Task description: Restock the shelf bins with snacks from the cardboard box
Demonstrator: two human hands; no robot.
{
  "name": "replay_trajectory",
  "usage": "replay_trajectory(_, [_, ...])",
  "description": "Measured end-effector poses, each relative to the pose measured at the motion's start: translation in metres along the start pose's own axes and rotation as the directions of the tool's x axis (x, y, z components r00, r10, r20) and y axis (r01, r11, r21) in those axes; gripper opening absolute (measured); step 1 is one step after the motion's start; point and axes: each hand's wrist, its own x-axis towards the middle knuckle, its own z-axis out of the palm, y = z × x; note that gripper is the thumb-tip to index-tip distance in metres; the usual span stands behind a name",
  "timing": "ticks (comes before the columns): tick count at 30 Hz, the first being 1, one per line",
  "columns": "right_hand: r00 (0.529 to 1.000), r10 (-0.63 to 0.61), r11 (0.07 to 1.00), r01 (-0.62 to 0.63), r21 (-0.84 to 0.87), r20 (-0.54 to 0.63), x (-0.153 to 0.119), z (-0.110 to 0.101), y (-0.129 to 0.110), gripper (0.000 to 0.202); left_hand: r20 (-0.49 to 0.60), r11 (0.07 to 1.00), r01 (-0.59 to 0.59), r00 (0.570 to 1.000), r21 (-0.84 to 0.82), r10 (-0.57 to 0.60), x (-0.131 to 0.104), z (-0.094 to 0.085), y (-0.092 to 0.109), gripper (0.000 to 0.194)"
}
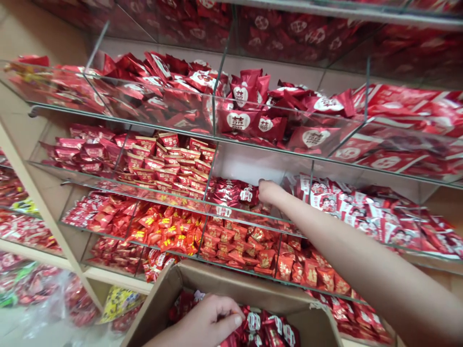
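Observation:
Down in the open cardboard box (231,279), my left hand (213,315) has its fingers curled in, thumb against them, around small dark red candy packets (265,327) with white print. Part of what it grips is hidden under the palm. Farther up, my right hand (270,193) reaches into a clear-fronted shelf compartment. Its fingers look closed beside a low layer of dark red packets (231,190) with white marks. The fingertips are turned away, and I cannot see whether a packet is in them.
Clear dividers and front panels (246,219) edge the tiered shelves. Red candy packets with white hearts (238,120) fill the tier above, and gold-printed red packets (238,246) the one below. A wooden upright (47,217) stands left; bagged candy (47,289) lies beyond it.

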Motion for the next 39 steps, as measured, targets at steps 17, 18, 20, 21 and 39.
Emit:
replay_trajectory(17, [0.984,-0.157,0.981,0.146,-0.131,-0.083,0.005,0.016,-0.007,0.042,-0.061,1.0,-0.005,0.998,0.015,0.006,0.003,0.003,-0.009,0.027])
replay_trajectory(18, [0.986,-0.143,0.984,0.132,-0.122,-0.087,0.005,0.017,-0.007,0.043,-0.058,1.0,-0.006,0.998,0.022,0.007,0.003,0.003,-0.01,0.027])
replay_trajectory(20, [0.989,-0.111,0.989,0.101,-0.104,-0.096,0.004,0.018,-0.006,0.049,-0.051,1.0,-0.009,0.999,0.017,0.01,0.002,0.004,-0.009,0.027])
replay_trajectory(21, [0.991,-0.096,0.992,0.086,-0.097,-0.098,0.003,0.019,-0.006,0.052,-0.048,1.0,-0.009,0.999,0.005,0.01,0.002,0.004,-0.009,0.027])
replay_trajectory(39, [0.77,-0.397,0.809,0.55,0.206,-0.5,-0.141,0.021,-0.005,0.026,-0.644,0.85,-0.212,0.744,-0.482,-0.179,0.009,-0.019,0.038,0.036])
